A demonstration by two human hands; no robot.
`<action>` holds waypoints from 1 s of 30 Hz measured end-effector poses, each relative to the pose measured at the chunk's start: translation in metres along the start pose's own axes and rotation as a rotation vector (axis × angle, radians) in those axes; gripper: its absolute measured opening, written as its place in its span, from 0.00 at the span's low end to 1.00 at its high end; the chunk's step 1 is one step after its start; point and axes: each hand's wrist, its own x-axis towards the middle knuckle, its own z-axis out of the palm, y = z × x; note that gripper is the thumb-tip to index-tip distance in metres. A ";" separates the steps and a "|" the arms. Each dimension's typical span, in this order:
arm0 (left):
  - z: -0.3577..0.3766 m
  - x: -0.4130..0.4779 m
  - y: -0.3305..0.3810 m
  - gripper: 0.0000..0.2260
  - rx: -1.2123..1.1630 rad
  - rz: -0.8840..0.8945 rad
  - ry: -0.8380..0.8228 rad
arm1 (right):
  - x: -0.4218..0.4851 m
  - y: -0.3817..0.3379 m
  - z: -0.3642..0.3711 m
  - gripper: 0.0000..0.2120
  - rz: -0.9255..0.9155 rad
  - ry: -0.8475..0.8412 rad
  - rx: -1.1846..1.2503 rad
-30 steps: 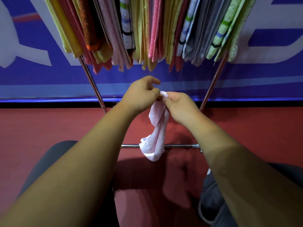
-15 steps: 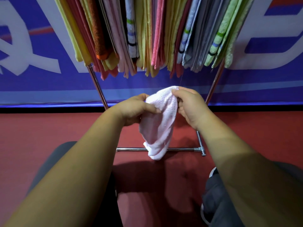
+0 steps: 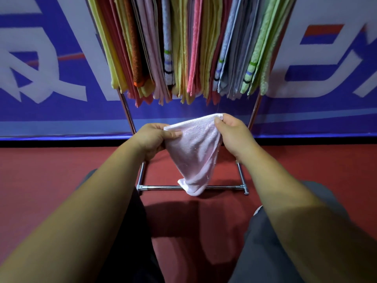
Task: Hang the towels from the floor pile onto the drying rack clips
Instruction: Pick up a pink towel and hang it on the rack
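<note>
So, pink towel (image 3: 193, 156): I hold it up in the air between both hands, with its top edge stretched from one hand to the other. The rest hangs down in a narrowing fold, and its low tip shows in front of the rack's bottom bar, clear of the hung row above.
My left hand (image 3: 152, 139): grasping the towel's left top corner, thumb laid along the front of the cloth, fingers curled behind it.
My right hand (image 3: 234, 135): pinching the right top corner, a little higher than the left, thumb in front and fingers wrapped behind.
Drying rack (image 3: 220, 187): chrome, straight ahead of me; two slanted uprights rise from a bottom bar that lies on the floor.
Hung towels (image 3: 183, 48): a tightly packed row hanging on the rack above my hands in yellow, red, orange, pink, striped white, blue, grey and green. Their lower ends hang free, apart from the towel I hold.
Clips: cut off by the top of the view, so I cannot tell how the row is fastened.
Floor (image 3: 51, 180): red, under the rack and under me.
Banner (image 3: 40, 119): blue with large white shapes, upright behind the rack.
My trousers (image 3: 263, 252): dark grey, at the bottom of the view between my forearms.
</note>
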 end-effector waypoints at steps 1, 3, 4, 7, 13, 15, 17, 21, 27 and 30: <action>-0.001 -0.008 0.006 0.16 0.015 0.043 0.015 | -0.003 -0.007 -0.001 0.14 -0.008 0.001 -0.048; -0.003 -0.023 0.022 0.12 0.094 0.135 0.026 | -0.007 -0.022 -0.005 0.16 -0.037 0.028 -0.109; -0.003 -0.029 0.034 0.10 0.142 0.188 0.023 | -0.005 -0.031 -0.008 0.18 -0.059 0.047 -0.121; 0.002 -0.050 0.074 0.03 0.197 0.322 0.048 | -0.009 -0.068 -0.015 0.18 -0.130 0.103 -0.147; 0.011 -0.096 0.168 0.06 0.325 0.498 0.151 | -0.015 -0.164 -0.036 0.23 -0.200 0.159 -0.106; 0.015 -0.108 0.192 0.06 0.315 0.535 0.183 | -0.019 -0.192 -0.043 0.18 -0.211 0.159 -0.077; 0.019 -0.119 0.215 0.05 0.286 0.587 0.199 | -0.020 -0.214 -0.051 0.16 -0.241 0.155 -0.079; 0.022 -0.141 0.248 0.07 0.337 0.619 0.210 | -0.023 -0.246 -0.063 0.14 -0.283 0.142 -0.065; 0.028 -0.162 0.278 0.10 0.323 0.653 0.274 | -0.028 -0.278 -0.071 0.12 -0.276 0.095 0.014; 0.026 -0.169 0.284 0.11 0.325 0.644 0.270 | -0.029 -0.286 -0.072 0.12 -0.277 0.076 0.046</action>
